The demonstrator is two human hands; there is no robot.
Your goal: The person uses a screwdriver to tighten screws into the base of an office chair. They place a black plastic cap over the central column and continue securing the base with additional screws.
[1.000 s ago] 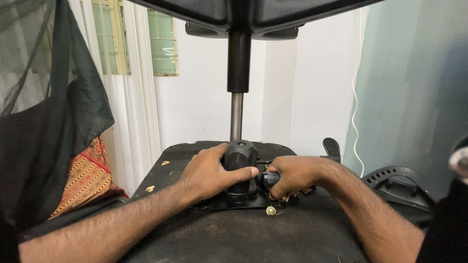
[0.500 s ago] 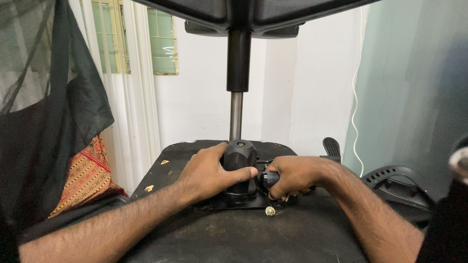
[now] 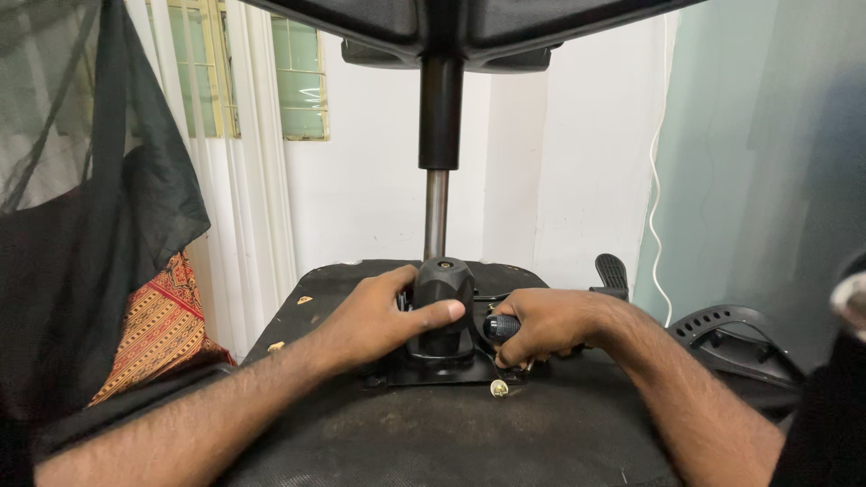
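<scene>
left hand (image 3: pixel 379 317): fingers curled round the black housing (image 3: pixel 442 302) at the foot of the metal post (image 3: pixel 436 216), thumb laid across its front. right hand (image 3: pixel 541 325): fingers closed on a small black ribbed handle (image 3: pixel 502 326), just right of the housing; what the handle's tip meets is hidden. under both hands, a black plate (image 3: pixel 433 368) fixed to the upturned chair seat (image 3: pixel 433 433). just below the right fingers, a brass screw (image 3: pixel 497 388) lies loose. further out: chair armrest (image 3: pixel 731 338) to the right, patterned orange cloth (image 3: pixel 158 334) to the left.
</scene>
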